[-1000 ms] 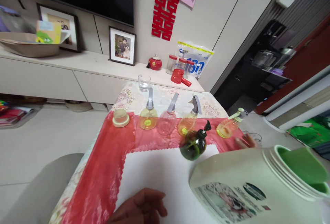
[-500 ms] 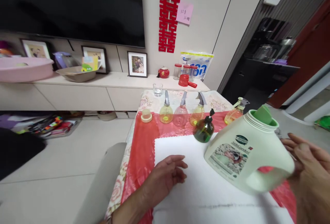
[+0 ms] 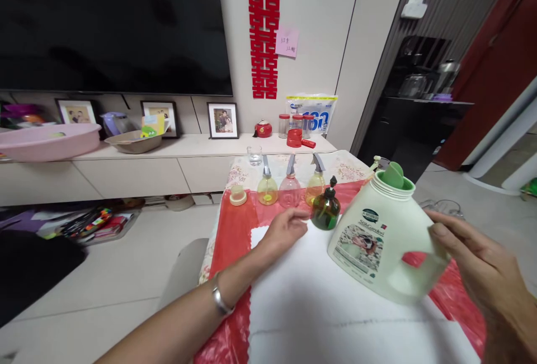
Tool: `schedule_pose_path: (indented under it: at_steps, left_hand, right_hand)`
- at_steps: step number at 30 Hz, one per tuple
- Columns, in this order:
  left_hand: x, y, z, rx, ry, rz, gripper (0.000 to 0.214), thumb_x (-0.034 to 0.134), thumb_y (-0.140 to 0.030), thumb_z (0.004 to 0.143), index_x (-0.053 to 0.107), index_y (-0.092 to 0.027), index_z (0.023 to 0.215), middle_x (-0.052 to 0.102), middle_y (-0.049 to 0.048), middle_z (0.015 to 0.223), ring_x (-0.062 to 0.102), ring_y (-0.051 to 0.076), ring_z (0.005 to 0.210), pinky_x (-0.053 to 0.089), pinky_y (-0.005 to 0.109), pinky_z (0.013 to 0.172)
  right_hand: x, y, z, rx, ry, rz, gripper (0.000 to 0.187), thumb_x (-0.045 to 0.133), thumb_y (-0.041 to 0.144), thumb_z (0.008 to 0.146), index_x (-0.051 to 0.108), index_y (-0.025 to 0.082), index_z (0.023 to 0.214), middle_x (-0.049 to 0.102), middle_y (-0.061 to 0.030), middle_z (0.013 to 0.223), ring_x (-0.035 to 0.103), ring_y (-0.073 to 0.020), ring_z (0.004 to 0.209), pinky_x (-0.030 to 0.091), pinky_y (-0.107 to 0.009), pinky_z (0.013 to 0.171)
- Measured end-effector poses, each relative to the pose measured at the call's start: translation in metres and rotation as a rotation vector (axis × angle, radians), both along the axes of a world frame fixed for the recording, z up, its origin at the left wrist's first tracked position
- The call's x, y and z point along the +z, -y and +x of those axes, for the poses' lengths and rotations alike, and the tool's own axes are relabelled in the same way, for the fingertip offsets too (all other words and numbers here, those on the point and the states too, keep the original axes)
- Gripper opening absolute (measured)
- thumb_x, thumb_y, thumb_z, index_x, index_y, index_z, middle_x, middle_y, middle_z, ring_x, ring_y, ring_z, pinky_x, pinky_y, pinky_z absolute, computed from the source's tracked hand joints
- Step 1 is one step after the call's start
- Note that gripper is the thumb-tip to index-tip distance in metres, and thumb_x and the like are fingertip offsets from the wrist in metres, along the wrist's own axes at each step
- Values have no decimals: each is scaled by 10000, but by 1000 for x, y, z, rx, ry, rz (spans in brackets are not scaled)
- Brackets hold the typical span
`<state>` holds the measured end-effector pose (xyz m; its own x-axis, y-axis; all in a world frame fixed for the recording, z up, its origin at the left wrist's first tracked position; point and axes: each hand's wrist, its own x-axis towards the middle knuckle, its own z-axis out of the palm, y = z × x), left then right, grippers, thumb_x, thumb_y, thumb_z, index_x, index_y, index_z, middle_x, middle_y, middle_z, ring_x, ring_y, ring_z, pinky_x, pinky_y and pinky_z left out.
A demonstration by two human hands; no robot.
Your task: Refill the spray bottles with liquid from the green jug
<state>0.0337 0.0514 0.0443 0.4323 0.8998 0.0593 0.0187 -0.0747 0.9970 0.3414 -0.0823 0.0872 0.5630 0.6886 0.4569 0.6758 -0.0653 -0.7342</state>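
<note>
My right hand (image 3: 478,274) grips the handle of a large pale green detergent jug (image 3: 377,235), tilted over a white cloth (image 3: 319,308); its green spout is uncapped. My left hand (image 3: 285,228) reaches forward over the cloth's far edge with fingers loosely extended, holding nothing, close to a dark green pump bottle (image 3: 326,211). Behind stand three small spray bottles (image 3: 289,188), two yellowish and one pinkish. A further spray bottle is mostly hidden behind the jug.
A red sheet (image 3: 232,230) covers the flowered tablecloth. A cap-like lid (image 3: 238,195) and a drinking glass (image 3: 254,155) sit at the far left. A low cabinet (image 3: 138,165) with photo frames, basins and jars runs along the wall. A grey chair (image 3: 184,266) stands left of the table.
The view pulled back from the table. My left hand moved forward toward the dark green bottle. The jug stayed tilted in my right hand, drawn slightly nearer.
</note>
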Motion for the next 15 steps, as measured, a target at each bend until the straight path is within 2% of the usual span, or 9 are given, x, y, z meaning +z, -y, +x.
schedule_pose_path:
  at_steps: [2, 5, 9, 11, 15]
  left_hand:
    - [5, -20, 26, 73, -112, 124, 305, 672, -149, 815, 677, -150, 1120, 703, 137, 1201, 652, 227, 1083, 504, 367, 942]
    - [7, -46, 62, 123, -160, 187, 418, 691, -145, 791, 635, -166, 1205, 641, 144, 1307, 601, 261, 1206, 479, 395, 1010]
    - [3, -66, 98, 172, -232, 267, 526, 760, -192, 743, 606, -151, 1244, 600, 161, 1329, 563, 295, 1244, 427, 423, 1067]
    - [-1, -71, 108, 175, -258, 294, 456, 752, -202, 758, 627, -140, 1192, 617, 161, 1280, 577, 294, 1207, 437, 420, 1045]
    - [-11, -73, 116, 151, -279, 358, 199, 713, -193, 800, 675, -184, 995, 678, 77, 1060, 610, 257, 1082, 462, 381, 973]
  right_hand:
    - [0, 1, 2, 48, -90, -29, 554, 660, 717, 731, 753, 293, 1074, 695, 6, 1145, 655, -208, 1074, 556, -217, 803]
    - [-1, 1, 2, 54, -147, -58, 601, 669, 733, 709, 747, 295, 1112, 683, 3, 1183, 624, -247, 1140, 547, -288, 892]
    - [3, 3, -1, 57, -142, -102, 643, 628, 750, 730, 749, 269, 1140, 676, -15, 1202, 604, -293, 1171, 529, -350, 968]
    - [5, 3, -2, 65, -134, -127, 660, 611, 759, 737, 750, 254, 1138, 682, -24, 1180, 610, -300, 1153, 531, -350, 965]
    - [9, 4, -5, 78, -121, -143, 706, 596, 779, 742, 733, 231, 1165, 675, -32, 1205, 606, -307, 1162, 539, -340, 944]
